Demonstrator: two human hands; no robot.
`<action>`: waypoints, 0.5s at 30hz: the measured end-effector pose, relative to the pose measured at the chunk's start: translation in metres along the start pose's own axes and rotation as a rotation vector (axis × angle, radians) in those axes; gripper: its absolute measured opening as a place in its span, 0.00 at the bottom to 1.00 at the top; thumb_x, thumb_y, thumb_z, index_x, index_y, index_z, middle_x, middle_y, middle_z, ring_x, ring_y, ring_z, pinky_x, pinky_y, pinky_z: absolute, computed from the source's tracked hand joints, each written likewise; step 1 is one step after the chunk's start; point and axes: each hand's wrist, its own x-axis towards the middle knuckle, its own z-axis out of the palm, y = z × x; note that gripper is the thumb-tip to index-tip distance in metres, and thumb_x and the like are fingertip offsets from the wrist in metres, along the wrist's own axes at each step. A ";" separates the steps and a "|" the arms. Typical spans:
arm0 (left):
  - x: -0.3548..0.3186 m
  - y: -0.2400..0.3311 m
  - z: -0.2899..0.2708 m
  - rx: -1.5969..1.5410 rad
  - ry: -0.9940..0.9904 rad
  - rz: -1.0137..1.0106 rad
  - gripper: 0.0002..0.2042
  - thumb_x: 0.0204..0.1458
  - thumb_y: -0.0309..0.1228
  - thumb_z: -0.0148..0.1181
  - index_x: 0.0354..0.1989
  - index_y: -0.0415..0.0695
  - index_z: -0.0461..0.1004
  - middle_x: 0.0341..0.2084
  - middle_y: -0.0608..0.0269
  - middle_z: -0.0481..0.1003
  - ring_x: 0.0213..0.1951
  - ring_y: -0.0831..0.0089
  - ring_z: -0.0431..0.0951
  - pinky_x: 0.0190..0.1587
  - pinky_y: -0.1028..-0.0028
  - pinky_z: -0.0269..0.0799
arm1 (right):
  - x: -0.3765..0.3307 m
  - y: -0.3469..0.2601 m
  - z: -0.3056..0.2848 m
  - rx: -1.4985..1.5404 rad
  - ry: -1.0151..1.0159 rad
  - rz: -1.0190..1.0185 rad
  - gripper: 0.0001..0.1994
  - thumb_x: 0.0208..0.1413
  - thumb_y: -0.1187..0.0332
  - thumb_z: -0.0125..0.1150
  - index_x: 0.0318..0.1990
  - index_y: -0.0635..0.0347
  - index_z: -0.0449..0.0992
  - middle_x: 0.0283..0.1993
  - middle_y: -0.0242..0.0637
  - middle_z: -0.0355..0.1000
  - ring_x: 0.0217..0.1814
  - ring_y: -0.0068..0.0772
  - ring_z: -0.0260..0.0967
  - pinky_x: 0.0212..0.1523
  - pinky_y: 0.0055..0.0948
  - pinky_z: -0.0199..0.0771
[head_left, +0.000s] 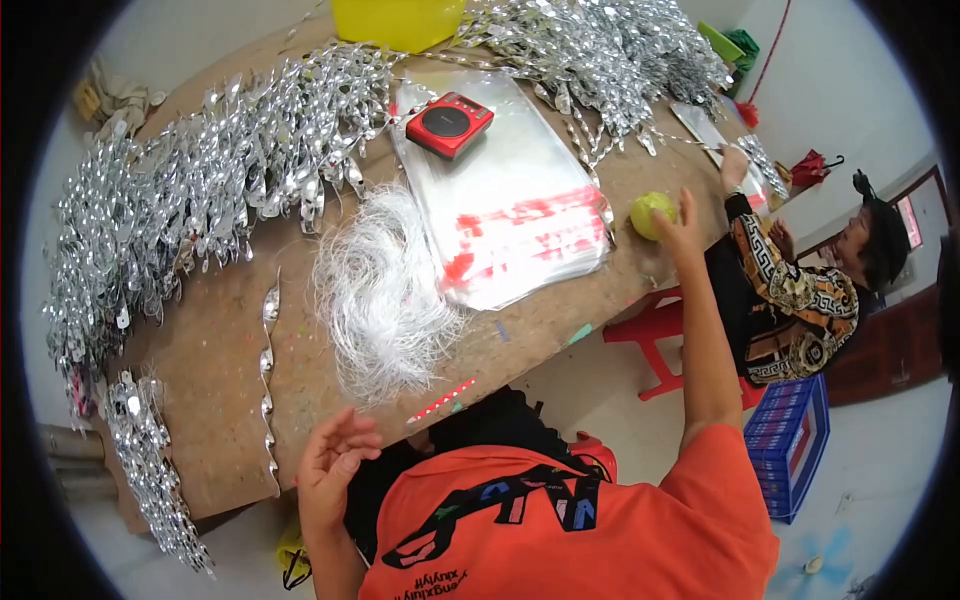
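Left hand (333, 465): I see it raised at the table edge (230, 480), fingers loosely curled, empty.
Right hand (682, 222): arm stretched forward, fingers spread against the green ball (648, 213).
Nearby: white fibre bundle (380, 290), clear bag stack (505, 200), silver spiral strip (267, 385).

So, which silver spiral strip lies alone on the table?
The long silver spiral strip near the left hand, lying apart from the heaped silver strips.
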 end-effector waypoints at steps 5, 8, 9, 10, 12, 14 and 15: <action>0.000 0.005 0.009 -0.011 0.028 0.037 0.22 0.50 0.23 0.52 0.56 0.35 0.59 0.47 0.49 0.68 0.43 0.65 0.73 0.45 0.71 0.69 | -0.057 -0.072 -0.009 -0.284 0.126 -0.376 0.25 0.56 0.71 0.51 0.61 0.65 0.54 0.63 0.44 0.54 0.65 0.35 0.50 0.62 0.30 0.49; 0.003 0.012 0.005 -0.029 -0.016 0.047 0.22 0.51 0.22 0.50 0.56 0.35 0.59 0.47 0.49 0.68 0.44 0.66 0.73 0.45 0.71 0.70 | -0.094 -0.040 -0.004 -0.135 0.245 -0.308 0.25 0.59 0.69 0.48 0.62 0.66 0.52 0.64 0.43 0.52 0.64 0.37 0.50 0.63 0.29 0.47; 0.003 0.011 0.008 -0.038 -0.031 0.041 0.22 0.51 0.22 0.50 0.56 0.34 0.59 0.47 0.48 0.68 0.44 0.66 0.73 0.45 0.71 0.70 | -0.093 -0.011 -0.005 0.031 0.401 -0.119 0.26 0.59 0.64 0.47 0.62 0.63 0.51 0.60 0.43 0.57 0.57 0.33 0.57 0.46 0.26 0.58; 0.001 0.011 0.010 -0.043 -0.041 0.042 0.22 0.51 0.22 0.50 0.56 0.34 0.59 0.47 0.48 0.68 0.44 0.66 0.73 0.45 0.71 0.70 | -0.093 0.025 -0.009 0.196 0.558 0.071 0.27 0.60 0.60 0.46 0.63 0.61 0.51 0.57 0.43 0.61 0.49 0.28 0.64 0.30 0.23 0.69; -0.002 0.009 0.008 -0.017 -0.055 0.049 0.22 0.51 0.22 0.51 0.56 0.34 0.59 0.47 0.48 0.68 0.44 0.65 0.73 0.45 0.71 0.70 | -0.091 0.112 -0.039 0.637 0.517 0.650 0.29 0.58 0.47 0.43 0.63 0.50 0.51 0.56 0.39 0.60 0.48 0.30 0.63 0.29 0.26 0.69; -0.007 0.009 0.008 -0.003 -0.057 0.058 0.22 0.51 0.23 0.51 0.56 0.34 0.59 0.47 0.48 0.68 0.44 0.65 0.73 0.44 0.71 0.70 | -0.096 0.089 0.001 1.063 0.417 0.896 0.32 0.56 0.40 0.37 0.62 0.51 0.54 0.60 0.39 0.57 0.60 0.40 0.54 0.62 0.41 0.50; -0.010 0.009 0.008 0.004 -0.053 0.070 0.23 0.51 0.23 0.52 0.56 0.34 0.59 0.47 0.48 0.68 0.43 0.65 0.74 0.44 0.71 0.70 | -0.090 0.071 0.017 1.065 0.413 0.893 0.32 0.56 0.40 0.37 0.62 0.51 0.54 0.60 0.39 0.57 0.60 0.40 0.54 0.62 0.41 0.50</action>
